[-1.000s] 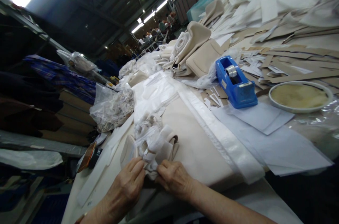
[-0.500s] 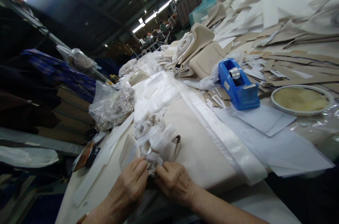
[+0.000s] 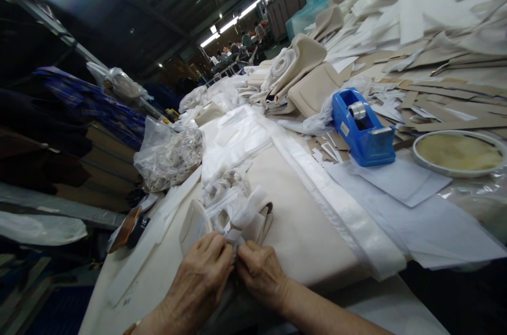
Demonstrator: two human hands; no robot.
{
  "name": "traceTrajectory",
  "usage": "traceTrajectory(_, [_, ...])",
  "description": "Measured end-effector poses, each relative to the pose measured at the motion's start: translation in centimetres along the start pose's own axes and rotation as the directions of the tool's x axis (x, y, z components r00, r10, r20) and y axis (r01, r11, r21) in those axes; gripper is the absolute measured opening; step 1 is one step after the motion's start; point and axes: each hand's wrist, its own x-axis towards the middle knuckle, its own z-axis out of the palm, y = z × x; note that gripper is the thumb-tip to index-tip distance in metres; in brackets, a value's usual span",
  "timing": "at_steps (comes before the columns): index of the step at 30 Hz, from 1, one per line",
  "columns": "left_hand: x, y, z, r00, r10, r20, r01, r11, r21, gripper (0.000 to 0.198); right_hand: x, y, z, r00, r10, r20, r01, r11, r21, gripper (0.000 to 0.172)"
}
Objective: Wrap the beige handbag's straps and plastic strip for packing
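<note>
A bundle of white straps and wrapping (image 3: 232, 205) lies on cream material (image 3: 301, 208) near the table's front edge. At its lower left is my left hand (image 3: 204, 271), fingers bent and pinched at the near end of the bundle. My right hand (image 3: 261, 274) pinches close beside it, the two sets of fingertips almost touching. What lies between the fingertips is too small and hidden to make out. Beige pieces (image 3: 263, 219) stick out at the bundle's right side.
A blue tape dispenser (image 3: 362, 129) and a round dish (image 3: 459, 152) stand at the right, with white sheets (image 3: 428, 224) before them. A clear plastic bag (image 3: 170, 152) sits left. Beige pieces (image 3: 315, 89) are piled behind. People are far off.
My left hand has shifted slightly right, closer to my right hand. The fingers of both have come nearer together at the bundle's near end. The view has moved slightly.
</note>
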Motion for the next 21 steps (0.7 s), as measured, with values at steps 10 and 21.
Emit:
traceTrajectory(10, [0.0,-0.5,1.3,0.976,0.085,-0.202,-0.095,0.995,-0.041,0.039,0.1,0.1,-0.4,0.986,-0.119,-0.118,0.128,0.989,0.078,0.029])
traceTrajectory(21, [0.0,0.2,1.9,0.975,0.015,-0.22,-0.035,0.996,-0.086,0.033,0.5,0.2,0.6,0.961,-0.195,-0.195,0.219,0.969,0.112,0.032])
